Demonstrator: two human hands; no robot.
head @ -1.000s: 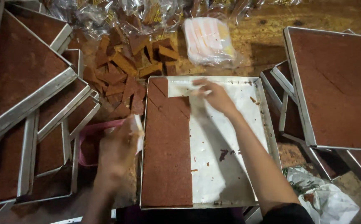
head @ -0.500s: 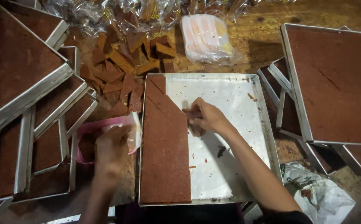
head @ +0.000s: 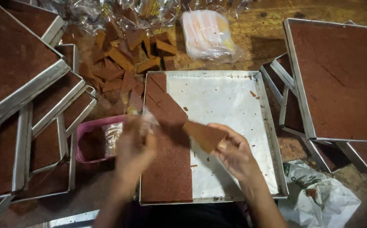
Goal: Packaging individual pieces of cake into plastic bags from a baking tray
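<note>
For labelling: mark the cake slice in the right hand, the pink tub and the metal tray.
cake slice (head: pixel 204 134), head view, middle of its top face
pink tub (head: pixel 91 125), head view, its upper rim
metal tray (head: pixel 271 139), head view, its right rim

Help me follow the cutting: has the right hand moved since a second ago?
Yes. The right hand came from the tray's far edge toward the near edge, now holding a brown slice.

Warm, dim light. The left hand (head: pixel 133 148) looks blurry, and the corners are dark and bent.
</note>
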